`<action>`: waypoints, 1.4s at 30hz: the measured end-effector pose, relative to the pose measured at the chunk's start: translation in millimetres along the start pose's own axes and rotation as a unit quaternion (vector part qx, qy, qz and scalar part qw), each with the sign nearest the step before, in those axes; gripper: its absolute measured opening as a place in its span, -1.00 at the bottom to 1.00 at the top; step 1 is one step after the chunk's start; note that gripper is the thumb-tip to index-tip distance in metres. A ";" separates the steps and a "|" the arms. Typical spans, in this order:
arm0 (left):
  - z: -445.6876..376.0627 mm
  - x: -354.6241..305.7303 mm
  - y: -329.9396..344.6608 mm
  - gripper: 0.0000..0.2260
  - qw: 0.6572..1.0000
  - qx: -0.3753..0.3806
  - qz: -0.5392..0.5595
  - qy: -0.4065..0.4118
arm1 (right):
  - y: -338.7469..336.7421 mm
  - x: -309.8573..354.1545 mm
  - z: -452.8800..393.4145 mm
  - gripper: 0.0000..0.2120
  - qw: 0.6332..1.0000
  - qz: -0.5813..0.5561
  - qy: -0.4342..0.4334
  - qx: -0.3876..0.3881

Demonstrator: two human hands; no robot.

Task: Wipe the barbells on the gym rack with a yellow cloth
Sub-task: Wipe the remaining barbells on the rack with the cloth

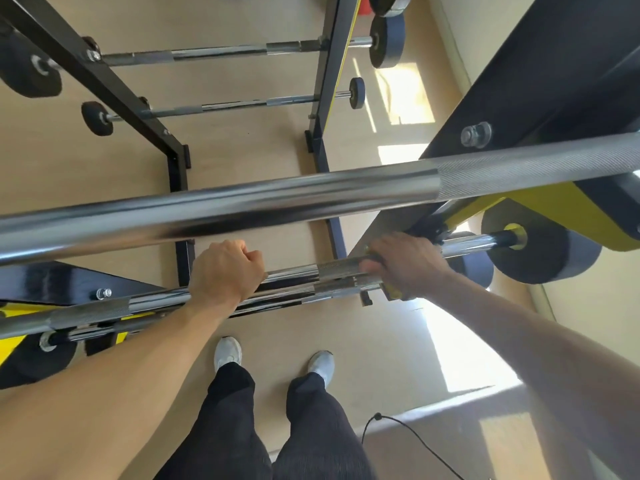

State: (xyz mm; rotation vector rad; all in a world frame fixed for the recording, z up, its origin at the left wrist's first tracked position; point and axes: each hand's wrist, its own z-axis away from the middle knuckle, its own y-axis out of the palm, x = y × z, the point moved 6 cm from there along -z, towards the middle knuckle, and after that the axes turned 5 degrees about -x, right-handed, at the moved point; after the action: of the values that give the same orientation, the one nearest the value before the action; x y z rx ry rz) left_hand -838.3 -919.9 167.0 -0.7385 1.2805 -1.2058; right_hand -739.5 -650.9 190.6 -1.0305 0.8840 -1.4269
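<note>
Both hands gripped one chrome barbell (304,271) lying across the black-and-yellow rack (540,81): the left hand (225,271) curled around its smooth section, the right hand (405,265) clamped on its knurled section, with a scrap of yellow cloth (394,293) showing beneath. A thicker barbell (242,202) lay above.

Both bare forearms reaching forward and down from the bottom corners. Left hand (227,271) knuckles up, fingers curled over and around a bar, thumb tucked near the index finger, wrist straight. Right hand (405,263) further out, also palm down, fingers wrapped tight round the same bar, wrist slightly bent. Hands well apart. Legs standing below, feet side by side.
</note>
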 end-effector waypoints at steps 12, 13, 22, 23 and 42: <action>1.2 -0.5 -0.9 -0.69 1.000 0.003 0.021 -0.004 | 17.2 96.9 -25.8 -0.22 0.995 -0.050 -0.005 -0.082; 1.3 0.1 -0.8 -0.69 1.000 0.002 0.024 0.000 | 16.1 88.2 -22.1 -0.24 0.996 -0.034 -0.026 -0.080; 2.2 -0.6 -1.7 -0.68 0.999 -0.003 0.034 -0.009 | 20.7 -7.3 -0.5 0.03 0.994 0.062 0.061 -0.072; 1.5 -0.6 -1.4 -0.69 1.000 -0.003 0.029 -0.010 | 19.7 5.8 -5.1 -0.02 0.992 0.061 0.078 -0.079; 3.7 -2.3 -3.8 -0.69 1.000 -0.015 0.025 -0.008 | -2.9 55.7 19.3 -0.26 0.991 -0.057 -0.114 -0.031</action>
State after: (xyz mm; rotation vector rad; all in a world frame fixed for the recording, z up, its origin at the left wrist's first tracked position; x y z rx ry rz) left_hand -835.4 -919.4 172.0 -0.7322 1.2989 -1.1394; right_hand -722.9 -705.3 206.1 -1.2810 0.7149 -1.3496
